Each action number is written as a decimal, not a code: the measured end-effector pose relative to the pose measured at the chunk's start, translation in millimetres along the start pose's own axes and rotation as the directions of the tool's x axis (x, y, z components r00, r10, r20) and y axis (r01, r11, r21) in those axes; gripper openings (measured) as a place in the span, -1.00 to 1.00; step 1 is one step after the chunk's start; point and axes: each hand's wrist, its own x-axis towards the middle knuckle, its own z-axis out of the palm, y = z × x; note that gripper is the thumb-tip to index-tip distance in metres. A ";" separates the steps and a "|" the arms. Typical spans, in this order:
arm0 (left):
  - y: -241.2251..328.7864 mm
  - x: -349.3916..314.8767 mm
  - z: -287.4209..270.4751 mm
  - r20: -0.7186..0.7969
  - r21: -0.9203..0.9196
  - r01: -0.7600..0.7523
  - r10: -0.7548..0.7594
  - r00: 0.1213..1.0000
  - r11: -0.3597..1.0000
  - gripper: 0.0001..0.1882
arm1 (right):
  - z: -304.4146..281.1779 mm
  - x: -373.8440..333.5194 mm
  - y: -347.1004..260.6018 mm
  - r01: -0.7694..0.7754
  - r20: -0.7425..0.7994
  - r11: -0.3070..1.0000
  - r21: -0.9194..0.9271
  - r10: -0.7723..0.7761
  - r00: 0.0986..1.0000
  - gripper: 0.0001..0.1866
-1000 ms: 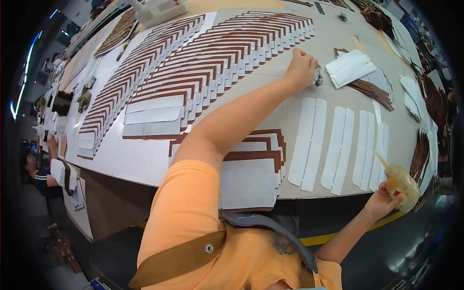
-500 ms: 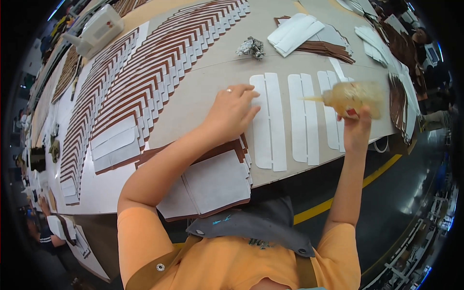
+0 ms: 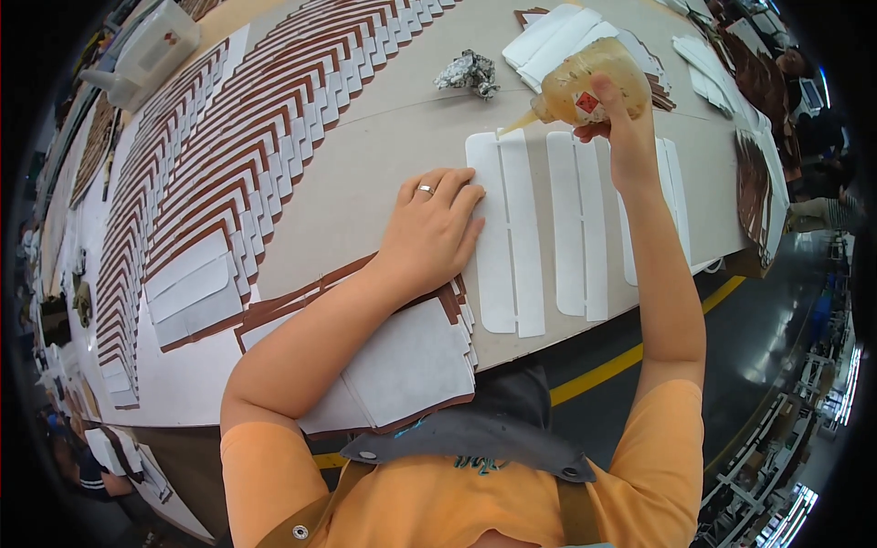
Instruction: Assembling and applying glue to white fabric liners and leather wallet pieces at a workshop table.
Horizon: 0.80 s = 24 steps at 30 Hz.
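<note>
Pale flat worktable [image 3: 365,183] bears long white slotted panel [image 3: 493,237], long axis near-to-far. Translucent amber bottle [image 3: 571,78], wrapped in right hand [image 3: 628,142], slants over-right of it; left hand [image 3: 429,224], nearer, loosely spread, grips nothing at panel's left edge. Tapered yellowish nozzle [image 3: 522,121] points down-left at panel's far end; contact unclear from here.

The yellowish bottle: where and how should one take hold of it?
Probably grip the bottle by its wide, rounded part, from the near right side, as the right hand does: the slim nozzle points away, leftward and down toward the leftmost white strips.
</note>
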 end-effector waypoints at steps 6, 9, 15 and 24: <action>1.3 0.1 -1.7 0.005 0.016 0.006 -0.006 1.000 1.000 -0.73 | 2.3 8.1 9.0 -0.002 -0.013 1.000 -0.016 0.002 1.000 -0.32; 1.3 0.1 -1.6 -0.002 0.013 0.001 -0.001 1.000 1.000 -0.73 | 3.5 8.6 11.2 0.013 0.005 1.000 -0.006 -0.013 1.000 -0.35; 1.2 0.5 -1.2 -0.007 0.017 -0.005 0.005 1.000 1.000 -0.72 | 2.5 -3.8 7.5 -0.014 -0.011 1.000 -0.024 0.014 1.000 -0.42; 0.3 -0.2 0.4 -0.008 0.033 -0.002 0.003 1.000 0.999 -0.72 | -4.2 -46.9 0.6 -0.103 -0.004 0.995 -0.009 0.103 0.995 -0.45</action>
